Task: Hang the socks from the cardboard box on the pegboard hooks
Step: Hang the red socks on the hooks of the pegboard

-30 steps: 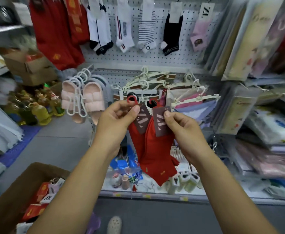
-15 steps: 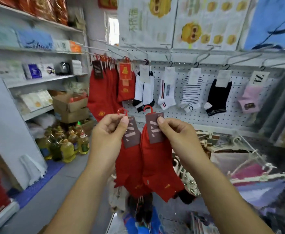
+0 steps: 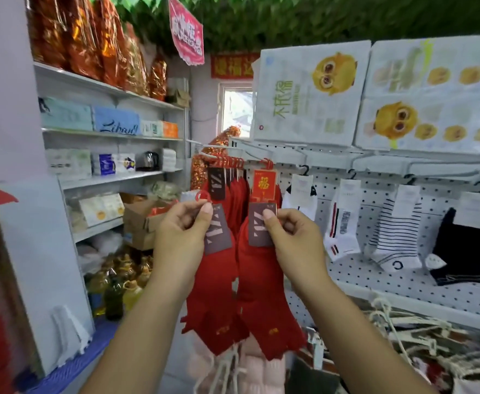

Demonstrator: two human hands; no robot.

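"Red cotton, 2 pairs. Which hand has which?"

"The left hand (image 3: 187, 234) pinches the left tag (image 3: 217, 231), a grey card, between thumb and forefinger, and the left pair (image 3: 213, 294) hangs from it. The right hand (image 3: 292, 240) pinches the right tag (image 3: 258, 223) the same way, carrying the right pair (image 3: 264, 302). Both pairs hang long axis straight down, toes lowest, touching side by side."

"Which way does the coming move point?"

"Up and ahead, I judge. At the top left corner of the pegboard (image 3: 403, 280) a loaded peg (image 3: 209, 157) juts out from the board toward us and carries the hung red socks (image 3: 234, 194). The left pair's red loop (image 3: 203, 196) stands just below that peg's free end, so the left hand is nearer. The loop would have to rise, then slide along the peg toward the board."

"Any writing?"

"Both tags show pale slanted strokes, something like Z/Z, though I cannot read them for certain. A red card (image 3: 264, 183) on the next peg bears a gold 福. On the left shelving a blue box (image 3: 116, 122) has a script word beginning 'Lib'. The white packs (image 3: 310, 95) above the board's top edge carry green characters, the first seemingly 不 and the rest blurred."

"And the cardboard box?"

"1 carton (image 3: 142, 220) sits on the shelving. I cannot tell whether it is the task's."
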